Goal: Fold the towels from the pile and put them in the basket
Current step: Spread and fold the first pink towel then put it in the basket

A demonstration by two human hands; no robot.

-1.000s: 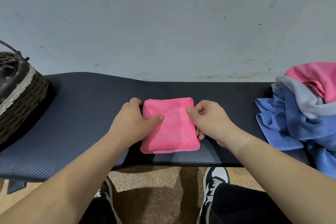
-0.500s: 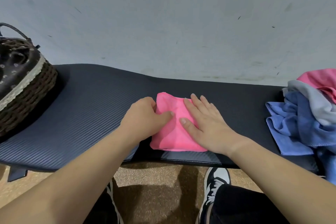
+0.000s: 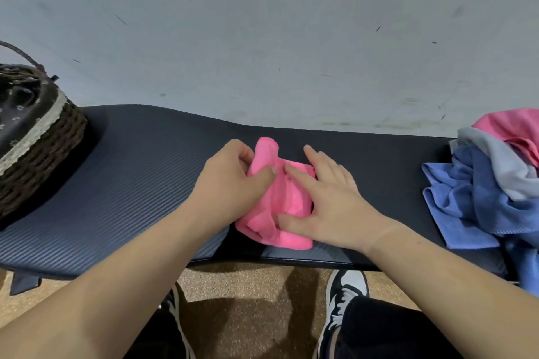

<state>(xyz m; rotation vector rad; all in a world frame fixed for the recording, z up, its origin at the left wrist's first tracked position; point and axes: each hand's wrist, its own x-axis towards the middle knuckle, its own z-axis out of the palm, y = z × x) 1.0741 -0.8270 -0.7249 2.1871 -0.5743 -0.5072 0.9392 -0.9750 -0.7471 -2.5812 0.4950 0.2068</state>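
A folded pink towel [image 3: 284,198] lies on the dark mat [image 3: 140,172] near its front edge. My left hand [image 3: 230,183] grips the towel's left side, thumb on top and fingers curled behind, and lifts that edge off the mat. My right hand [image 3: 329,201] lies flat on the towel's right half with straight fingers and presses it down. The pile of towels [image 3: 490,183], blue, grey and pink, sits at the right end of the mat. A dark wicker basket [image 3: 43,148] with a patterned lining stands at the left end.
A pale wall [image 3: 262,38] rises right behind the mat. Below the mat's front edge I see a speckled floor [image 3: 248,285] and my own shoes and dark trousers.
My left hand has taken hold of the towel's left edge and raised it, bunching that side. My right hand went from pinching the right edge to lying flat on the towel.
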